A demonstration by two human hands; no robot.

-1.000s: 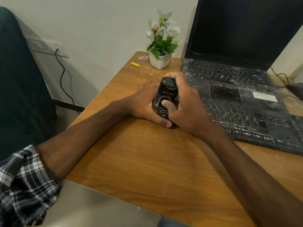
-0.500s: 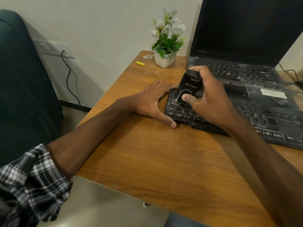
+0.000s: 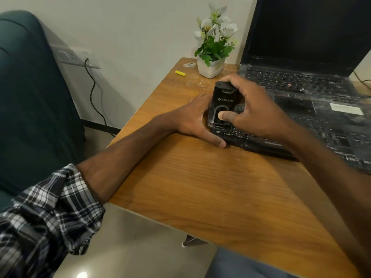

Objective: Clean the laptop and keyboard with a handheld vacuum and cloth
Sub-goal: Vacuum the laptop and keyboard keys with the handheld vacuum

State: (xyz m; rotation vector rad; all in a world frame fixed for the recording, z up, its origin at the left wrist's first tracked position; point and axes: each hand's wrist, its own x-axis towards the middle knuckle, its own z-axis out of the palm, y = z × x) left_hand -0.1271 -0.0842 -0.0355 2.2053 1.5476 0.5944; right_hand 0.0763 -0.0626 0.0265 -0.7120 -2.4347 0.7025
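So, laptop (image 3: 305,33): black and open at the far right of the table. The dark screen stands upright, and the keys and touchpad are streaked with pale dust.
Keyboard (image 3: 321,137): a separate black one lying just in front of the laptop's base, dusty too. Whether it overlaps the base cannot be told.
Vacuum (image 3: 222,97): a small black boxy unit with pale lettering on its face and a ring-shaped button below. It stands tilted on the keyboard's left end.
Table (image 3: 200,187): brown wood grain, with white specks near the far corner.
Seat (image 3: 30,97): dark green, left of the table and apart from it.
Sleeve (image 3: 46,217): black-and-white check, rolled up on the left forearm.
Plant (image 3: 210,65): white flowers and green leaves in a white pot, just left of the laptop.
Socket strip (image 3: 68,55): on the wall, with a black cable (image 3: 93,93) hanging down from it.
Yellow stick (image 3: 180,73): short, lying near the table's far left edge, beside the pot.
In the way: the right hand covers the vacuum's right side and the keys under it, and the vacuum hides the left fingertips.
Right hand (image 3: 255,109): fingers curled over the vacuum's top and far side, thumb (image 3: 224,116) pressed on the ring button.
Left hand (image 3: 194,119): lies flat on the table at the keyboard's left end. The fingers are fairly straight and the thumb reaches along the near corner.
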